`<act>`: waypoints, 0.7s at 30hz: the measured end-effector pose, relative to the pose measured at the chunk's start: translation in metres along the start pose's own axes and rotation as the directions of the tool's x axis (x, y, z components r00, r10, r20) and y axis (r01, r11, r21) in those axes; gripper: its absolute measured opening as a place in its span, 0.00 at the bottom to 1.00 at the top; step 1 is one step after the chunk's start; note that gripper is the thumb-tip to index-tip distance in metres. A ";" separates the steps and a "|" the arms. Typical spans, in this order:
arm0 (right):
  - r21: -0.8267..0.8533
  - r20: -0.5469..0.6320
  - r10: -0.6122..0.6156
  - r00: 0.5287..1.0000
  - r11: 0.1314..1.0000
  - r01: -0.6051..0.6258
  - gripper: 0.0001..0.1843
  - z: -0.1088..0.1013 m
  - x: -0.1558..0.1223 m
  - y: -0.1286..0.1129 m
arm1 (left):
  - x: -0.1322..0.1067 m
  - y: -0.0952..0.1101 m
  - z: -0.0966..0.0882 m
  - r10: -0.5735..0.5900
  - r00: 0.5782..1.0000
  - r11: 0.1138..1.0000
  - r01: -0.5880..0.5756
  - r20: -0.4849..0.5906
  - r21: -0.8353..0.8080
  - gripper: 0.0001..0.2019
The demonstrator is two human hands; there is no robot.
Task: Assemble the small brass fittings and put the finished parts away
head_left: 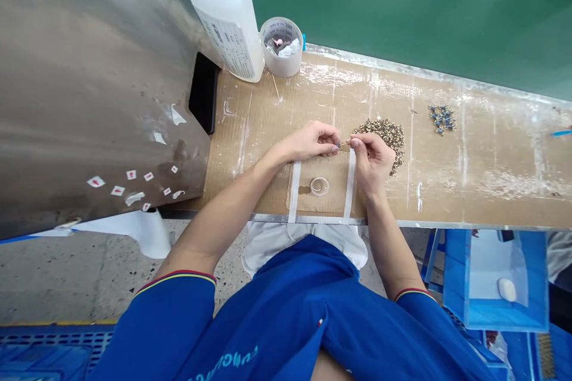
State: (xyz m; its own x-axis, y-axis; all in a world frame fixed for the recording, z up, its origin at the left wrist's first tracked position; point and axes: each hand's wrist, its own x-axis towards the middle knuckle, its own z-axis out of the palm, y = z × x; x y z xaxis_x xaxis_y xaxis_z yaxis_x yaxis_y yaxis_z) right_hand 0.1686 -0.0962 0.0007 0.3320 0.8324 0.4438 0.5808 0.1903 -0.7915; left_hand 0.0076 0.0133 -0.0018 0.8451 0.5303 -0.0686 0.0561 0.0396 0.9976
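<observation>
My left hand is closed in a pinch on a tiny part with a blue bit, mostly covered by the fingertips. Close beside it, my right hand pinches a thin wooden stick that points left to that part; whether they touch is too small to tell. Behind the right hand lies a heap of small brass-coloured metal parts. A small clear round dish sits below the hands on a taped cardboard piece. Farther right is a cluster of similar small parts with blue on them.
A white bottle with a blue cap and a tape roll holding scraps stand at the back left. Nearby are another thin stick and a black phone-like slab. A metal panel borders the left; blue bins sit below right.
</observation>
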 end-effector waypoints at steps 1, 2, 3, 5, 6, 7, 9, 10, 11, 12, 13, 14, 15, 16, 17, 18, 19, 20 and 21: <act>-0.003 0.005 0.003 1.000 1.000 -0.003 0.19 0.000 0.000 -0.001 | 0.000 0.000 0.000 0.004 1.000 1.000 -0.004 0.004 -0.005 0.03; -0.003 0.007 0.005 1.000 1.000 -0.005 0.20 0.000 0.000 -0.002 | 0.000 0.000 0.000 0.006 1.000 1.000 -0.006 0.007 -0.008 0.03; -0.001 0.007 0.008 1.000 1.000 -0.008 0.19 0.000 0.000 -0.003 | 0.000 0.000 -0.001 0.006 1.000 1.000 -0.006 0.008 -0.010 0.03; -0.003 0.004 0.014 1.000 1.000 -0.014 0.19 -0.001 0.000 -0.004 | 0.000 0.000 -0.001 0.006 1.000 1.000 -0.006 0.009 -0.010 0.03; -0.005 0.006 0.019 1.000 1.000 -0.019 0.19 -0.001 -0.001 -0.004 | -0.001 0.000 -0.001 0.006 1.000 1.000 -0.006 0.012 -0.011 0.03; -0.008 0.011 0.026 1.000 1.000 -0.026 0.20 0.000 -0.001 -0.004 | -0.001 0.000 -0.001 0.008 1.000 1.000 -0.008 0.017 -0.015 0.03; -0.007 0.022 0.041 0.999 0.999 -0.041 0.21 0.001 -0.001 -0.003 | -0.001 0.000 -0.001 0.010 1.000 0.999 -0.009 0.024 -0.035 0.03; -0.001 0.024 0.049 0.998 0.999 -0.049 0.21 0.001 -0.001 -0.003 | -0.001 0.000 -0.001 0.010 1.000 0.999 -0.009 0.025 -0.049 0.04; 0.009 0.023 0.059 0.998 0.998 -0.059 0.22 0.001 -0.001 -0.003 | -0.001 0.000 -0.001 0.009 1.000 0.998 -0.008 0.025 -0.062 0.04; 0.023 0.016 0.074 0.997 0.997 -0.074 0.22 0.001 -0.001 -0.004 | -0.001 0.000 -0.001 0.008 1.000 0.997 -0.006 0.024 -0.074 0.04; 0.040 0.001 0.093 0.996 0.995 -0.093 0.22 -0.001 -0.002 -0.005 | -0.001 0.000 -0.001 0.005 1.000 0.996 -0.003 0.025 -0.084 0.03; 0.061 -0.016 0.118 0.993 0.991 -0.117 0.21 -0.003 -0.003 -0.007 | -0.001 0.000 -0.001 0.002 1.000 0.996 0.000 0.026 -0.092 0.03; 0.089 -0.031 0.139 0.990 0.987 -0.136 0.21 -0.006 -0.005 -0.010 | -0.001 0.000 -0.002 -0.001 1.000 0.995 0.004 0.027 -0.099 0.03; 0.125 -0.034 0.151 0.988 0.981 -0.146 0.20 -0.010 -0.008 -0.014 | -0.001 -0.001 -0.002 -0.005 1.000 0.995 0.008 0.029 -0.104 0.03; 0.167 -0.022 0.146 0.989 0.976 -0.140 0.19 -0.014 -0.012 -0.018 | 0.000 -0.001 -0.003 -0.007 0.999 0.994 0.010 0.031 -0.107 0.04; 0.208 0.008 0.120 0.993 0.971 -0.119 0.18 -0.017 -0.017 -0.022 | 0.000 -0.001 -0.003 -0.006 0.999 0.994 0.010 0.037 -0.107 0.04; 0.240 0.055 0.076 0.996 0.967 -0.087 0.17 -0.020 -0.022 -0.026 | 0.000 -0.001 -0.004 0.000 0.999 0.995 0.004 0.041 -0.103 0.04; 0.257 0.109 0.026 0.994 0.965 -0.054 0.15 -0.021 -0.029 -0.030 | 0.000 -0.001 -0.005 0.009 0.999 0.995 -0.004 0.046 -0.095 0.04; 0.254 0.165 -0.017 0.986 0.967 -0.026 0.14 -0.021 -0.036 -0.033 | 0.000 -0.001 -0.005 0.019 0.999 0.996 -0.014 0.049 -0.084 0.05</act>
State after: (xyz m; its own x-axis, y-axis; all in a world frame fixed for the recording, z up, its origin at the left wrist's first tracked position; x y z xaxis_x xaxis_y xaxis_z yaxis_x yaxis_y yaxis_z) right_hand 0.1534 -0.1437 0.0193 0.1944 0.9036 0.3817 0.3644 0.2948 -0.8834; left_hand 0.0051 0.0178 -0.0033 0.8712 0.4884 -0.0498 -0.0010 0.1031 0.9947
